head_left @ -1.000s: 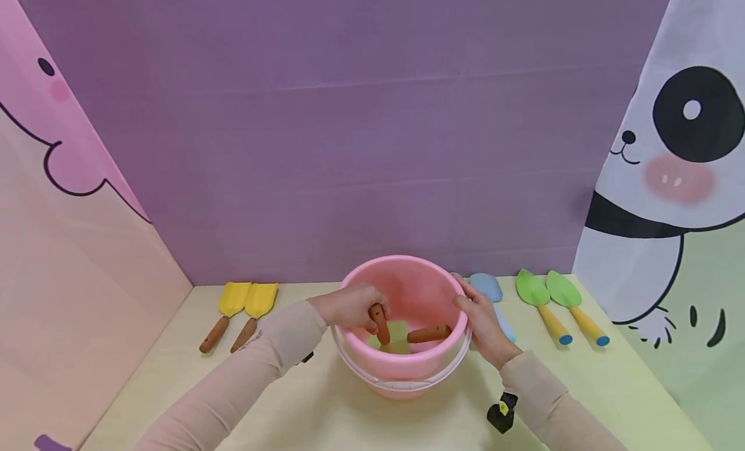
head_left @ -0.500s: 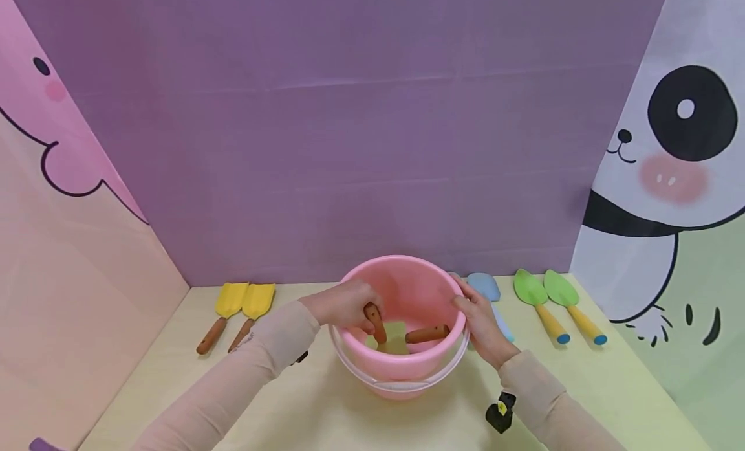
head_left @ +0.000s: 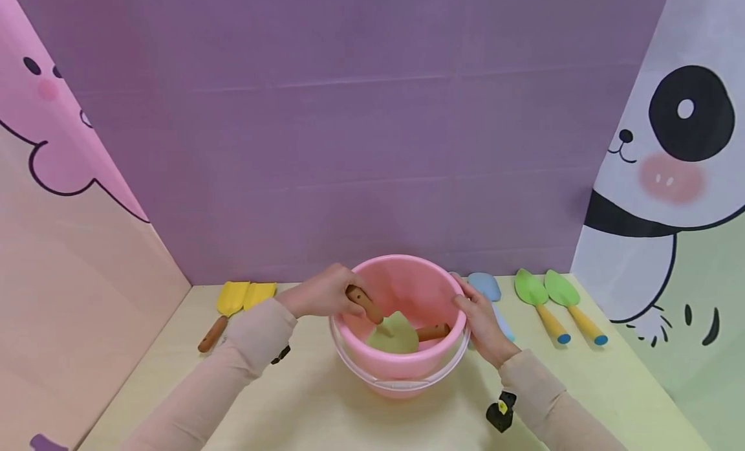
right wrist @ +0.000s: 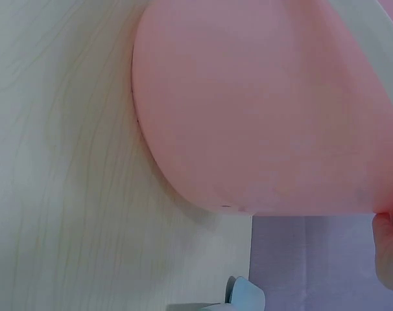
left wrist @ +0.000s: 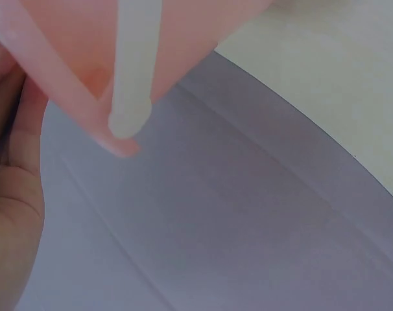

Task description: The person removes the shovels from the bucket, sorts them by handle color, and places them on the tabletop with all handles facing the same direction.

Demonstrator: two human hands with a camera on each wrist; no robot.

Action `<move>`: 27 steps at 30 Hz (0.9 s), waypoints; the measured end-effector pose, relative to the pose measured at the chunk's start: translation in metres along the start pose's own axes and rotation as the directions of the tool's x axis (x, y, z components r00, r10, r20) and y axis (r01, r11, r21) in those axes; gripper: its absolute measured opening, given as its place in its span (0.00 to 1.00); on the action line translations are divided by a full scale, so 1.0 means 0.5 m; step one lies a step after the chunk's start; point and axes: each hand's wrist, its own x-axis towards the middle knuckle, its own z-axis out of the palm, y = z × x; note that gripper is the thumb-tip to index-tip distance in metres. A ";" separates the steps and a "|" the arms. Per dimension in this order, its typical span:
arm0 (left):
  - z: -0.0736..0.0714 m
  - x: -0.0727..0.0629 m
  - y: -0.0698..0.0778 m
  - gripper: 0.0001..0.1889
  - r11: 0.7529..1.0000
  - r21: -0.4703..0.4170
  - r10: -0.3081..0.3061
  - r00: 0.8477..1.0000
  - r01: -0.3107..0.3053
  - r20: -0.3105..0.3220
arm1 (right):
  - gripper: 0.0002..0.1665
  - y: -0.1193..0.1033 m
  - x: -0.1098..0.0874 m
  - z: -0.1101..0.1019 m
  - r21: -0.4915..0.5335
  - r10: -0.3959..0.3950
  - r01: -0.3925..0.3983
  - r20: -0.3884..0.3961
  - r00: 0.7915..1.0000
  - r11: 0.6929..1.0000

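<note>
A pink bucket [head_left: 401, 368] with a white handle stands on the table, tilted toward me. My left hand [head_left: 322, 292] is at its left rim and grips the brown handle of a toy trowel [head_left: 396, 334], whose pale green blade lies inside the bucket. Beside that blade, a second brown handle [head_left: 433, 332] shows; its other end is hidden. My right hand [head_left: 484, 325] holds the bucket's right rim, thumb on the edge. In the right wrist view only part of the right hand [right wrist: 390, 253] shows against the bucket wall [right wrist: 261, 110].
Yellow toy shovels [head_left: 233, 298] with brown handles lie at the table's left. Behind my right hand lies a blue shovel [head_left: 485, 286], partly covered. Two green trowels [head_left: 530, 288] with yellow handles lie at the right. A purple cloth wall [head_left: 372, 147] rises behind the table [head_left: 302, 406].
My left hand has moved up and left, drawing the trowel higher, so more of its pale green blade shows. My right hand has stayed on the bucket rim.
</note>
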 end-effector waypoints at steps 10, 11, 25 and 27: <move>-0.001 -0.023 -0.011 0.10 0.995 -0.089 -0.071 0.979 0.055 -0.193 | 0.34 -0.007 -0.001 -0.001 -0.007 0.005 -0.005 -0.016 1.000 1.000; 0.001 -0.025 -0.012 0.10 0.990 -0.121 -0.092 0.973 0.067 -0.213 | 0.34 -0.007 -0.001 -0.002 -0.007 0.004 -0.004 -0.012 1.000 1.000; 0.025 -0.063 -0.037 0.13 0.951 -0.304 -0.222 0.828 0.066 -0.515 | 0.33 -0.007 0.000 -0.004 -0.015 0.008 -0.008 -0.009 1.000 1.000; 0.028 -0.066 -0.043 0.14 0.936 -0.347 -0.254 0.805 0.064 -0.537 | 0.33 -0.007 -0.001 -0.004 -0.013 0.006 -0.007 -0.013 1.000 1.000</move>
